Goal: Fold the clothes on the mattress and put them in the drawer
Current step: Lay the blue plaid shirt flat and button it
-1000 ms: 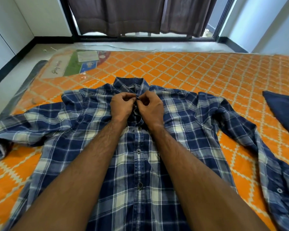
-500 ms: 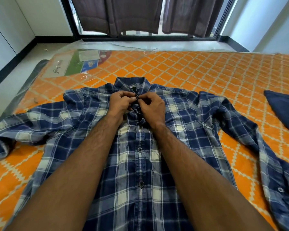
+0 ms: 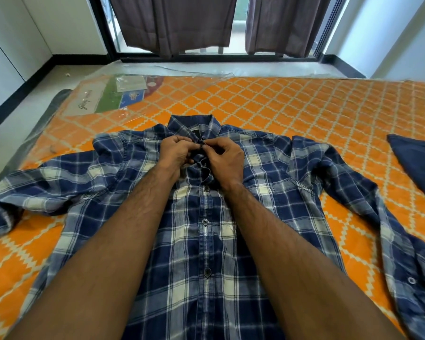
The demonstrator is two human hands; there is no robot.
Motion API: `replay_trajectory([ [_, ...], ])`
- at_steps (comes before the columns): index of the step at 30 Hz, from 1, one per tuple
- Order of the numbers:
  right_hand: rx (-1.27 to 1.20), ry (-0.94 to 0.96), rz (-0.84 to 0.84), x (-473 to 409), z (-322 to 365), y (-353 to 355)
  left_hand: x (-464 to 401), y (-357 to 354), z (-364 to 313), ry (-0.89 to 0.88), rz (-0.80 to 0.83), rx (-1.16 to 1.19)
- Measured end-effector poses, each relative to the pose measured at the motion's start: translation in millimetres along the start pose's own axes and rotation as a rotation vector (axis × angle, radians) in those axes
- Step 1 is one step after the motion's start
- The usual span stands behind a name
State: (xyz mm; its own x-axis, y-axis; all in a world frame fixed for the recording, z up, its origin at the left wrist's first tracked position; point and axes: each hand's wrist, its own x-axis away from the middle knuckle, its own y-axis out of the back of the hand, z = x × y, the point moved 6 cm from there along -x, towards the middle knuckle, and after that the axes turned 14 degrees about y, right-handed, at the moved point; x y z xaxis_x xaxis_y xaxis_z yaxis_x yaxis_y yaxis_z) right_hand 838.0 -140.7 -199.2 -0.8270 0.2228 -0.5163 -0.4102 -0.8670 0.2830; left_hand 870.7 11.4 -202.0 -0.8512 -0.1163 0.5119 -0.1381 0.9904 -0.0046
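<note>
A blue and white plaid shirt [image 3: 275,192] lies face up on the orange patterned mattress [image 3: 304,106], sleeves spread to both sides. Its front is buttoned from the chest down. My left hand [image 3: 174,153] and my right hand [image 3: 225,159] meet just below the collar. Both pinch the shirt's placket at the top button, fingertips touching. A second dark blue garment [image 3: 417,165] lies at the right edge of the mattress, partly cut off by the frame. No drawer is in view.
A plastic-wrapped label sheet [image 3: 113,94] lies on the mattress's far left corner. Beyond the mattress are bare floor, a black-framed glass door and dark curtains [image 3: 177,23]. White cabinet fronts line the left wall.
Both hands have stayed at the top of the placket, shifting slightly toward the collar. The camera has tilted up a little, showing more of the curtains.
</note>
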Motion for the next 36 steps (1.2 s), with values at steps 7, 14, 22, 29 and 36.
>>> replay_trajectory([
  [7, -0.03, -0.07, 0.03, -0.6, -0.2, 1.2, 1.0, -0.8, 0.6, -0.026, 0.041, -0.001],
  [14, -0.054, -0.071, 0.077, -1.6, -2.7, -0.4, -0.2, 1.8, 0.7, -0.054, -0.008, 0.029],
  [22, -0.248, -0.233, 0.095, -2.5, -13.4, -0.1, -0.9, -2.5, 2.4, -0.146, -0.051, -0.087],
  [29, -0.248, -0.248, 0.106, -3.8, -13.7, 0.2, 0.3, -3.2, 2.1, -0.121, -0.009, -0.08],
  [36, -0.211, -0.259, 0.107, -2.8, -16.9, 1.4, 2.4, -0.3, 2.0, -0.118, 0.025, -0.054],
])
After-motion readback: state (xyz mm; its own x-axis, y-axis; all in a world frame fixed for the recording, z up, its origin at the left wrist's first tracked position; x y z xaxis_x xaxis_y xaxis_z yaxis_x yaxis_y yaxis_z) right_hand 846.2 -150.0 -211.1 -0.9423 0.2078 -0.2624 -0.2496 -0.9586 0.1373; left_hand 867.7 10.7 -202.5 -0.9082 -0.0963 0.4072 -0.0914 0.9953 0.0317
